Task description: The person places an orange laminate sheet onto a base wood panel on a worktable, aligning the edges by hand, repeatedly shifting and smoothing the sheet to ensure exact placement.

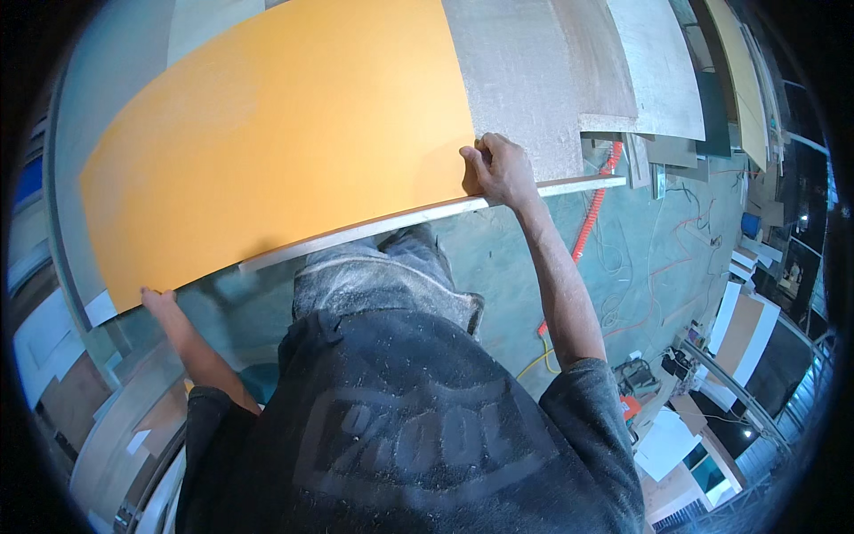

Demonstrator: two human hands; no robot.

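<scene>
A person in a dark printed T-shirt [418, 427] and dust-caked trousers [382, 276] holds a large orange laminated board [285, 142] by its near edge in a workshop, seen from above. The right hand [498, 169] is clamped on the board's pale near edge, fingers curled over the top face and thumb underneath, just where the orange laminate ends and a bare grey chipboard strip [525, 80] runs on beyond it. The left hand [160, 303] reaches up to the board's lower left corner, its fingertips touching the underside of the corner; whether it is closed on the edge cannot be told. The board spans between the two hands and stretches away from them, tilted, over the green floor [649, 240]. Past the right hand, an orange coiled air hose [592, 214] trails down the floor among loose cables, and further sheets [658, 71] lean beyond it.
</scene>
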